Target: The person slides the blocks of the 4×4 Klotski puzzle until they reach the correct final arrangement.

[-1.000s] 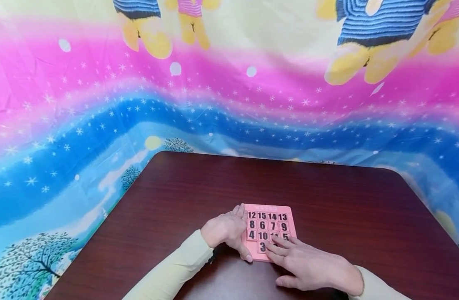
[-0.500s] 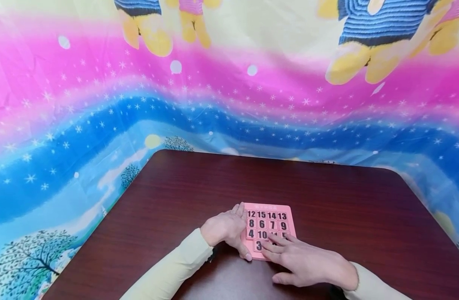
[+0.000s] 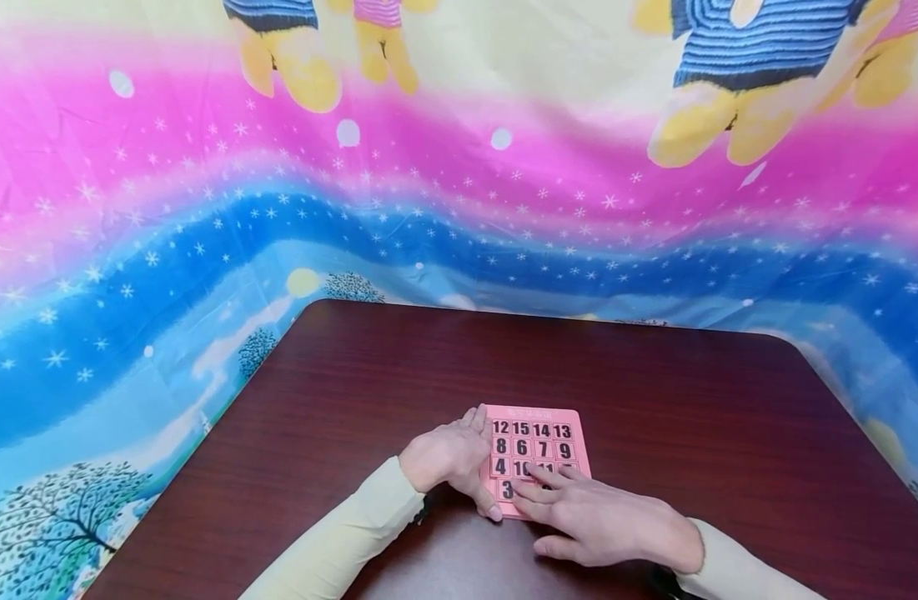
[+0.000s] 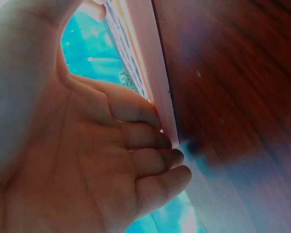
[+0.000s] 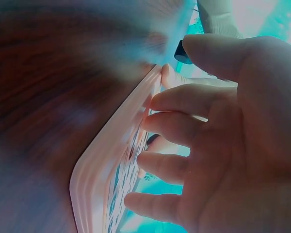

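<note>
A pink number slide puzzle [image 3: 584, 454] lies flat on the table, its black-numbered tiles in rows. My left hand [image 3: 449, 458] braces its near left corner, fingers along the left side and thumb at the near edge. In the left wrist view, those fingertips touch the puzzle's pale side wall [image 4: 153, 53]. The right hand [image 3: 604, 517] reaches over the lower right, fingers extended, fingertips on the tiles. Beside its index fingertip is the 3 tile [image 3: 507, 490] in the nearest row. The right fingers hide several tiles. The right wrist view shows them spread along the puzzle's face [image 5: 94, 179].
A dark reddish-brown wooden table [image 3: 398, 367] with rounded far corners carries the puzzle. Behind it hangs a colourful printed cloth [image 3: 459, 192] with snowflakes, trees and bears, wrapping round the table's far and left sides.
The 3 tile has slid left along the nearest row, with the right hand moving left beside it. The left hand has stayed at the puzzle's left side.
</note>
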Demonstrator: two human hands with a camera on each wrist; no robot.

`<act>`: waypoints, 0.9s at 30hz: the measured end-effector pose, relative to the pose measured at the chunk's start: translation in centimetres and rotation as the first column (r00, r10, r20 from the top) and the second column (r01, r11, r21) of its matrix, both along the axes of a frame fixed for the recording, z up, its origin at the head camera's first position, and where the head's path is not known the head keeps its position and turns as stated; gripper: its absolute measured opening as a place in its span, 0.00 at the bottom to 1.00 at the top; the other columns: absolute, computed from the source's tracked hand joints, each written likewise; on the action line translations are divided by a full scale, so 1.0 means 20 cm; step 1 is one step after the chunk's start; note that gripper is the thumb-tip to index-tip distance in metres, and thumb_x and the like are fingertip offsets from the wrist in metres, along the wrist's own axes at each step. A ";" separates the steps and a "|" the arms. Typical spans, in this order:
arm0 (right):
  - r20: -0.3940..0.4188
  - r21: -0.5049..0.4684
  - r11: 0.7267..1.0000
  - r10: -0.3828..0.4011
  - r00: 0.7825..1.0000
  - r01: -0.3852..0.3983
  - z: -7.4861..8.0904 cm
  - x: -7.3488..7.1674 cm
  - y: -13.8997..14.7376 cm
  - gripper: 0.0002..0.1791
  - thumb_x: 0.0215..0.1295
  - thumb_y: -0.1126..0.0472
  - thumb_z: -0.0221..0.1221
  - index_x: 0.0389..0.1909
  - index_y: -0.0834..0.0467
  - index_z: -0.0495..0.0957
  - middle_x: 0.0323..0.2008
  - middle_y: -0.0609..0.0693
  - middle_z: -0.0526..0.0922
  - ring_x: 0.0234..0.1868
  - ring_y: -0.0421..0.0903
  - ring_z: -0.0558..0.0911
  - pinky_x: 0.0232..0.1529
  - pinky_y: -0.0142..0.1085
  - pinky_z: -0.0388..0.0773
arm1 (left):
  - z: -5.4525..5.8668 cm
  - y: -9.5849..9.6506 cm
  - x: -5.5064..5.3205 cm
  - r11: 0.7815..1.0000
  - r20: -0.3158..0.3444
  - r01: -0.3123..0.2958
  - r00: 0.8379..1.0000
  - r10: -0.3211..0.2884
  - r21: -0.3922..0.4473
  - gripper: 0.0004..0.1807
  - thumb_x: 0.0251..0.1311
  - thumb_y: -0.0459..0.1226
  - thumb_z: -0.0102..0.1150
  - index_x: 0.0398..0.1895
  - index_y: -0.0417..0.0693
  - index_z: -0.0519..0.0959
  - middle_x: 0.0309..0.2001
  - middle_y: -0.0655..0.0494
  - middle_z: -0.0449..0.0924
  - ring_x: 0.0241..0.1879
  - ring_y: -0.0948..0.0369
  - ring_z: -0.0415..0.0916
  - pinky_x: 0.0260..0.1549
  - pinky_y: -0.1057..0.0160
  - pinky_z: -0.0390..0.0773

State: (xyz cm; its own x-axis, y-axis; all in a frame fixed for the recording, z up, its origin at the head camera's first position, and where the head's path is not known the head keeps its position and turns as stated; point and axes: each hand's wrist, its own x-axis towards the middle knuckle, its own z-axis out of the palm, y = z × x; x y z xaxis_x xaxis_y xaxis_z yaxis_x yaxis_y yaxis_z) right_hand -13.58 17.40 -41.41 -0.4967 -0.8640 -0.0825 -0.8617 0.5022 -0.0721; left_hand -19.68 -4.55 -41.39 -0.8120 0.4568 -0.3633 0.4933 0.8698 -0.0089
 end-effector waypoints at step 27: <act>0.039 0.005 0.998 -0.059 0.997 0.059 0.03 0.02 0.06 0.32 0.73 0.38 0.47 0.71 0.51 0.67 0.71 0.49 0.69 0.72 0.58 0.66 0.65 0.61 0.67 | 0.00 0.00 0.00 1.000 0.002 0.002 1.000 -0.002 -0.009 0.75 0.30 0.74 0.69 0.77 0.38 0.50 0.79 0.41 0.42 0.78 0.51 0.45 0.75 0.59 0.55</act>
